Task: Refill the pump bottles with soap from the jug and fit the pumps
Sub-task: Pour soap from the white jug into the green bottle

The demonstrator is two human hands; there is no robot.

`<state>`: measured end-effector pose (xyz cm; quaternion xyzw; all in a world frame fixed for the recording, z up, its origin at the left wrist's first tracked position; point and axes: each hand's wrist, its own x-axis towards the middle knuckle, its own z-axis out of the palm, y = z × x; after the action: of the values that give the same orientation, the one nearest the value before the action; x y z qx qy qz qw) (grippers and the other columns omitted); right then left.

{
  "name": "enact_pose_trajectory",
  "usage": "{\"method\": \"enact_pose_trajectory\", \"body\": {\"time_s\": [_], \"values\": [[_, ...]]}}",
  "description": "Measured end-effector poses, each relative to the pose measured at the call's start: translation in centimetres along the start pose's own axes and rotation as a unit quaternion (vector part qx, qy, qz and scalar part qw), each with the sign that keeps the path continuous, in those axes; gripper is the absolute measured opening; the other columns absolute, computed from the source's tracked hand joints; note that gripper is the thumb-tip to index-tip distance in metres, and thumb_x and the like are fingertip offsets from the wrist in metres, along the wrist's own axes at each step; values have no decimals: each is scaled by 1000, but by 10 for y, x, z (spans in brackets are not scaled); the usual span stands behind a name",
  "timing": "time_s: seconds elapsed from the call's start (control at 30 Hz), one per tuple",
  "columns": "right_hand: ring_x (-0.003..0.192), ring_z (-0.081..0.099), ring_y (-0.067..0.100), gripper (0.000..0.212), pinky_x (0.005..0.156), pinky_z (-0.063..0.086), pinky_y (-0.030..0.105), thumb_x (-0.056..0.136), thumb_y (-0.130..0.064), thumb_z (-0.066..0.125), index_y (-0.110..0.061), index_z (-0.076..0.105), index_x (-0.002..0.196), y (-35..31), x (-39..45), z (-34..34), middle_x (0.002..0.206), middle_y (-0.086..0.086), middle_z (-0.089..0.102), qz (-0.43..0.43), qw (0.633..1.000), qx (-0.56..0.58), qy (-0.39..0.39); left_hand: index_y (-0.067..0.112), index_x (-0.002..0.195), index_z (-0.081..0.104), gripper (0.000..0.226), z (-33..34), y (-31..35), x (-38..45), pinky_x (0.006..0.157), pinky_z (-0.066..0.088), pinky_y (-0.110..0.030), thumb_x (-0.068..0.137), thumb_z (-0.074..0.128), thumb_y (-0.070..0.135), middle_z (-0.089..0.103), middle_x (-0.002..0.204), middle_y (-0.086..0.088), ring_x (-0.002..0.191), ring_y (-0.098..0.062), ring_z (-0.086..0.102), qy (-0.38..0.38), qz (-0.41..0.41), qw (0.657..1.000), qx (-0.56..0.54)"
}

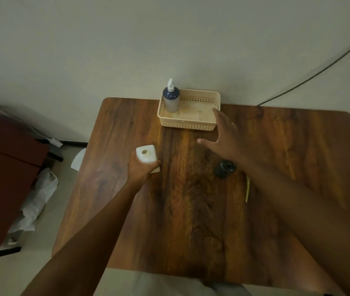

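Left of centre on the surface, the left hand grips the open-mouthed jug, probably heavy and slick, best held low around its body, while the right hand hovers with fingers spread, empty.

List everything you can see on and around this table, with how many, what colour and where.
Wooden table: one, dark brown, centre.
Perforated plastic basket: one, cream, far edge of the table by the wall.
Pump bottle with dark blue top: one, white pump fitted, upright in the basket's left corner.
Open-topped white plastic bottle: one, no pump, left of centre.
Small dark object: one, blackish, partly under the right forearm; cannot tell what.
Thin yellow stick: one, beside the right forearm.
Cable: one, dark, on the wall at right.
Left hand: grips the white bottle.
Right hand: open, near the basket.
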<state>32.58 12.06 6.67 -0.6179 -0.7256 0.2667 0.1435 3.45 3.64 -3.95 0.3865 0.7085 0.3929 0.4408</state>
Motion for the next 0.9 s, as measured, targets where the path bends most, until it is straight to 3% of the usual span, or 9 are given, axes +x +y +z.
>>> {"method": "enact_pose_trajectory", "body": {"time_s": [0.07,0.17,0.3,0.43,0.53,0.63,0.8,0.9], "values": [[155,17,24,116,123,25,51,78,-64,76,-28,5,162,13,-6,-7,170,-2,12,29,999,21,5,22,131,54,78,9,8,0,86,63,-33,66,95,33,67,123,4,113,-14,67,-13,15,1000,8],[156,12,22,123,122,26,53,73,-63,82,-36,1,161,34,-19,-14,171,-7,5,82,994,74,-3,22,128,55,65,24,20,-2,89,62,-30,75,92,24,68,119,8,109,-8,68,-52,35,998,6],[156,15,27,133,121,26,53,65,-58,89,-40,-2,160,56,-37,-12,171,-3,5,141,980,142,-15,27,137,51,89,41,33,-1,97,60,-42,63,95,51,65,131,6,121,-13,65,-85,57,995,17],[155,18,28,137,119,26,49,63,-53,92,-36,-2,161,72,-52,1,171,1,10,158,966,201,-39,30,131,51,80,58,49,-6,97,59,-40,66,96,38,64,128,6,120,-13,64,-87,77,993,32],[154,20,27,140,120,26,47,59,-55,93,-36,0,161,84,-62,19,170,0,12,162,961,217,-48,24,132,50,76,69,53,-10,93,58,-30,71,95,23,64,127,5,117,-8,63,-88,84,992,28],[153,22,25,139,121,28,48,56,-56,94,-34,5,161,94,-66,39,169,-2,16,170,958,226,-36,30,121,54,64,73,58,-14,90,57,-24,72,93,14,66,121,8,112,-3,64,-97,97,990,33],[149,32,26,124,119,33,45,64,-39,96,-28,19,160,104,-63,58,164,3,30,172,963,205,-21,34,123,50,69,71,58,-14,89,57,-22,72,93,16,62,126,7,117,-8,62,-114,105,987,35],[140,44,26,102,112,39,36,71,-23,93,-21,33,153,109,-63,70,153,6,46,165,967,196,-14,25,131,51,73,68,56,-14,91,58,-27,71,94,17,63,128,4,119,-9,62,-119,91,988,33]]}}
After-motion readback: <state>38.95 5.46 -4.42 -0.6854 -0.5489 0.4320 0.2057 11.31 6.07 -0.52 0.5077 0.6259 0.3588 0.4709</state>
